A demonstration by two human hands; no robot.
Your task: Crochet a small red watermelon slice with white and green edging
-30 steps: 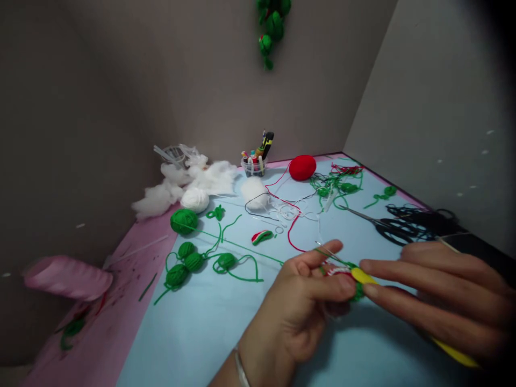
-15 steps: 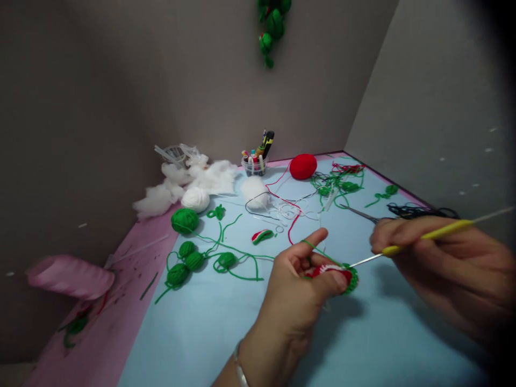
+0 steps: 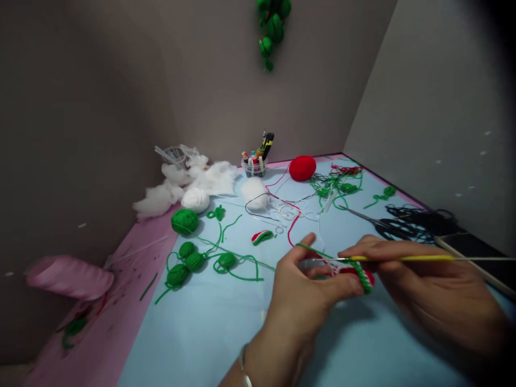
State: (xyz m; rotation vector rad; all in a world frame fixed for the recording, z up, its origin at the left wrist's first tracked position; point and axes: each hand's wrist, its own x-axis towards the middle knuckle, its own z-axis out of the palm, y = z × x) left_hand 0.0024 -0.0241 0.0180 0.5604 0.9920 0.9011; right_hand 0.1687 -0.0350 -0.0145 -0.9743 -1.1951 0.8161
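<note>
Nearest to us is our left hand (image 3: 300,301) with a metal bracelet (image 3: 244,366) on the wrist. Its thumb and fingers press together and pinch a small crochet piece (image 3: 357,277) in red, white and green, which we hold above the blue mat (image 3: 193,344), not touching it. A green yarn (image 3: 314,250) goes from this piece over our raised finger. Our right hand (image 3: 427,282) is just beside, and its fingers pinch a crochet hook (image 3: 403,258) with yellow handle. The hook lies across the piece and its metal end reaches in front of the left fingers, so the fingers and the hook hide part of the piece.

Behind the hands lie black scissors (image 3: 397,228) on dark yarn (image 3: 423,220), and a small red and green crochet piece (image 3: 263,237). Farther are green yarn balls (image 3: 184,221), a red ball (image 3: 302,167), white stuffing (image 3: 185,185) and a clear cup (image 3: 253,167) with small tools. A pink roll (image 3: 68,284) lies at left on a pink board (image 3: 121,328).
</note>
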